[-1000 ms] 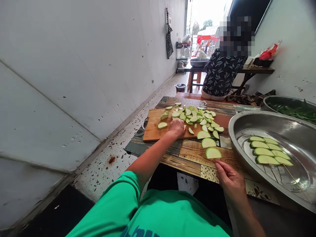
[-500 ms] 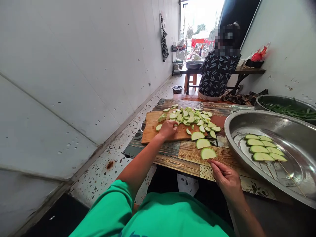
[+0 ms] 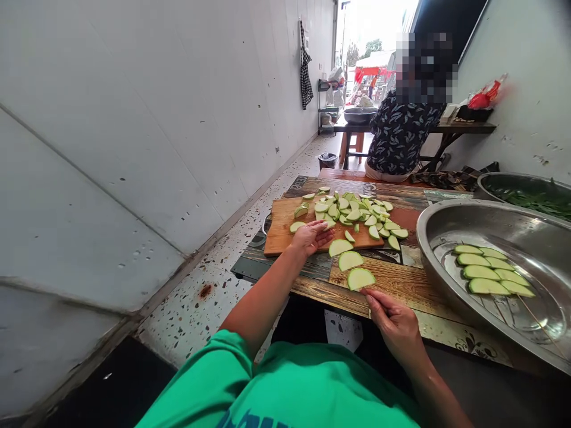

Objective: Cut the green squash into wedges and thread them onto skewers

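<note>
My right hand [image 3: 396, 321] grips the lower end of a skewer, its fingers closed just below the nearest slice. Three pale half-round zucchini slices [image 3: 350, 260] with green rind are threaded on it in a row, pointing away and to the left. Over the front of the wooden cutting board [image 3: 279, 229], my left hand [image 3: 313, 236] is turned palm up. Its thumb and forefinger pinch another zucchini slice [image 3: 329, 224], close to the far end of the skewer. Behind it lies a pile of loose zucchini slices [image 3: 354, 209], spilling past the board's right edge.
A wide steel basin [image 3: 428, 238] on the right holds finished zucchini skewers [image 3: 491, 270]. Behind it stands another basin of green leaves [image 3: 530, 199]. A person in a dark patterned shirt [image 3: 404, 137] sits ahead, facing away. A white wall [image 3: 156, 148] runs along the left.
My left hand has turned palm up and come away from the pile with a slice. The skewer in my right hand has swung left toward it. The view has shifted slightly.
</note>
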